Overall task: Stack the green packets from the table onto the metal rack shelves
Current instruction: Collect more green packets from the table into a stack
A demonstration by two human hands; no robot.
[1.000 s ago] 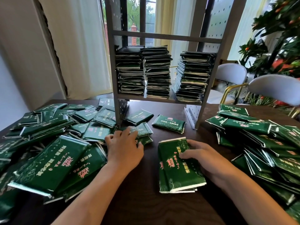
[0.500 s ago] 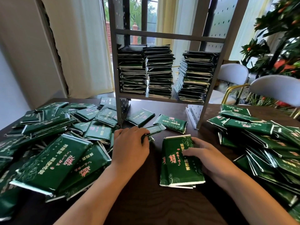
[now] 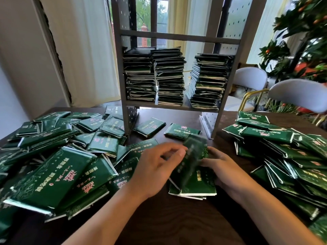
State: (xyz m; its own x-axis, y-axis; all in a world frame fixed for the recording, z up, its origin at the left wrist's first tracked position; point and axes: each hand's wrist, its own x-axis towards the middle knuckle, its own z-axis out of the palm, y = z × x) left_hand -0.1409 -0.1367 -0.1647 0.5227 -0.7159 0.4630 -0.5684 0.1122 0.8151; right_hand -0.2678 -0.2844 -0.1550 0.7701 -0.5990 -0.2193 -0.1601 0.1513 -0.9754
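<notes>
My left hand [image 3: 155, 171] pinches a blurred green packet [image 3: 192, 156], tilted above a small stack of green packets [image 3: 196, 185] on the dark table [image 3: 177, 223]. My right hand [image 3: 223, 167] rests against the right side of that stack, fingers on its top. A big heap of green packets [image 3: 53, 161] covers the table's left side and another heap [image 3: 292, 156] covers the right. The grey metal rack [image 3: 127, 89] stands behind, its lower shelf holding three tall stacks of packets [image 3: 169, 76].
Two single packets [image 3: 182, 130] lie on the table under the rack. The rack's upper shelf [image 3: 178, 38] is bare. White chairs [image 3: 299, 92] and a plant [image 3: 300, 41] stand beyond the table's right edge. Curtains hang at the back left.
My left hand has picked a packet from the left heap and carried it right, over the small stack. My right hand has stayed on the stack.
</notes>
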